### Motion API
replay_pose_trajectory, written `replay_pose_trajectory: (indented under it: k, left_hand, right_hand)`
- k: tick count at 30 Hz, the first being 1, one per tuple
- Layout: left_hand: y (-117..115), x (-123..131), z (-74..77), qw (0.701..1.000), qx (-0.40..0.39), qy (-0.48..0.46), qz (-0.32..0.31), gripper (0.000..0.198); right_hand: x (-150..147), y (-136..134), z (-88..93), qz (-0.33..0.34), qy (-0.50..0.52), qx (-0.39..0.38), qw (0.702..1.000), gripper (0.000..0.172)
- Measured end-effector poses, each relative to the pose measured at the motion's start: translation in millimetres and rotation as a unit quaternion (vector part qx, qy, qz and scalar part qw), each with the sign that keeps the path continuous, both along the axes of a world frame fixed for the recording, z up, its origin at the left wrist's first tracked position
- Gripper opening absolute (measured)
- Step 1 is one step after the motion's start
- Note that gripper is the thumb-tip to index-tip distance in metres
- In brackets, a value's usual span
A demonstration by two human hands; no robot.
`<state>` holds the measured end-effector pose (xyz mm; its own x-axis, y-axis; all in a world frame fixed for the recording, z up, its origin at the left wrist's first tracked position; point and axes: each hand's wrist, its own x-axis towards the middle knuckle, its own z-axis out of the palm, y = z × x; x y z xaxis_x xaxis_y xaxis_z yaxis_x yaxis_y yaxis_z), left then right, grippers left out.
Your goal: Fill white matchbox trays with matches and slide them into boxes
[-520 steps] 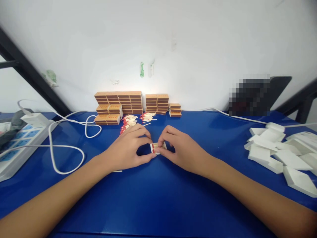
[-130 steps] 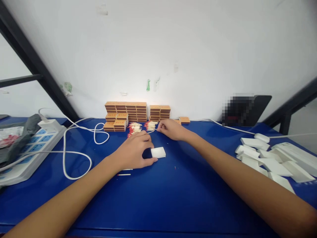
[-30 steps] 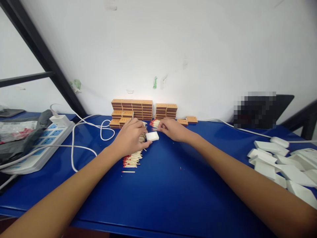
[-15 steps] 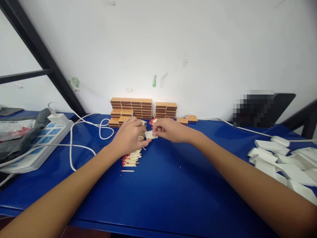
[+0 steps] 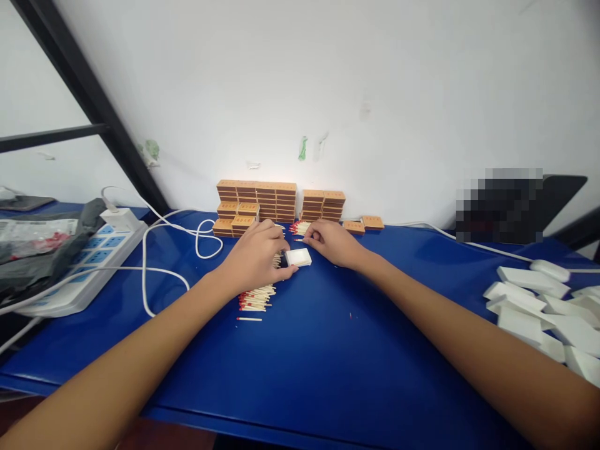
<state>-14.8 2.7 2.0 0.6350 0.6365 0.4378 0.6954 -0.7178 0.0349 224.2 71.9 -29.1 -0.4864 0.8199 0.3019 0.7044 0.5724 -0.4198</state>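
My left hand (image 5: 265, 255) is closed around the left end of a small white matchbox tray (image 5: 299, 257), thumb on the near side and fingers on the far side. The tray's open top faces up. Just beyond it, my right hand (image 5: 330, 242) pinches at a single red-tipped match (image 5: 299, 240), whose head points left. Behind that hand lies a bunch of red-headed matches (image 5: 300, 227). A larger heap of matches (image 5: 255, 299) spreads below my left hand, which hides part of it. One loose match (image 5: 249, 319) lies apart in front of the heap.
Stacked orange-brown matchboxes (image 5: 276, 200) line the wall, with two separate boxes (image 5: 372, 222) to their right. White trays (image 5: 520, 325) are piled at the right. A power strip (image 5: 94, 269) and white cables occupy the left. A dark, partly blurred device (image 5: 562, 206) leans at the back right.
My right hand has moved off the white tray to a match by the rear bunch. The tray is now uncovered in my left hand. The whole view has shifted slightly.
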Motion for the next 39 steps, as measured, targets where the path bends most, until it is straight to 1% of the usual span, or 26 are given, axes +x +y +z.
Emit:
replay_pose_trajectory:
  k: [2, 4, 8, 11, 13, 15, 20, 24, 25, 27, 29, 30, 34, 36, 39]
  left_hand:
    - [0, 0, 0.6, 1.0, -0.002, 0.002, 0.003, 0.032]
    - [-1, 0, 1.0, 1.0, -0.001, 0.005, 0.012, 0.031]
    - [0, 0, 1.5, 0.999, 0.019, 0.003, 0.036, 0.028]
    - [1, 0, 1.6, 0.998, 0.03, 0.002, 0.048, 0.029]
    - [1, 0, 1.6, 0.998, 0.031, 0.003, 0.051, 0.03]
    - [1, 0, 1.5, 0.999, 0.032, 0.002, 0.045, 0.03]
    - [1, 0, 2.3, 0.999, 0.033, -0.008, 0.02, 0.027]
    - [1, 1, 2.6, 0.999, 0.027, -0.003, 0.019, 0.027]
    - [1, 1, 2.6, 1.0, 0.025, -0.002, 0.018, 0.027]
    - [0, 2, 2.6, 1.0, 0.02, -0.002, 0.017, 0.027]
    - [-2, 3, 2.8, 1.0, 0.013, -0.004, 0.013, 0.027]
    - [-2, 3, 2.9, 1.0, 0.01, -0.006, 0.01, 0.028]
    - [-3, 2, 2.6, 1.0, 0.01, -0.014, 0.011, 0.03]
    - [-2, 1, 2.3, 1.0, 0.01, -0.014, 0.013, 0.031]
    - [-1, 1, 2.2, 1.0, 0.009, -0.011, 0.015, 0.031]
  right_hand:
    - [-1, -2, 5.1, 0.0, -0.018, -0.012, 1.0, 0.011]
    - [-1, -4, 13.3, 0.014, -0.03, -0.014, 0.999, 0.012]
    - [3, -11, 36.4, 0.043, -0.024, -0.028, 0.998, 0.014]
    - [3, -19, 51.7, 0.069, -0.043, -0.049, 0.995, 0.013]
    - [-1, -27, 56.8, 0.074, -0.068, -0.044, 0.994, 0.011]
    - [-7, -34, 57.7, 0.082, -0.086, -0.034, 0.992, 0.01]
    - [-17, -42, 52.8, 0.117, -0.093, -0.025, 0.988, 0.011]
    - [-13, -35, 50.2, 0.13, -0.056, -0.043, 0.989, 0.011]
    - [-11, -32, 48.4, 0.12, -0.035, -0.04, 0.991, 0.011]
    - [-7, -23, 42.0, 0.074, 0.009, -0.02, 0.997, 0.01]
    - [-3, -14, 31.5, 0.019, 0.034, 0.006, 0.999, 0.008]
    - [-2, -10, 25.4, 0.006, 0.032, 0.015, 0.999, 0.008]
    - [2, 0, 4.0, 0.013, 0.009, 0.023, 1.0, 0.011]
    - [2, 2, -1.9, 0.011, 0.01, 0.026, 1.0, 0.009]
    - [3, 4, -5.4, -0.001, 0.015, 0.036, 0.999, 0.008]
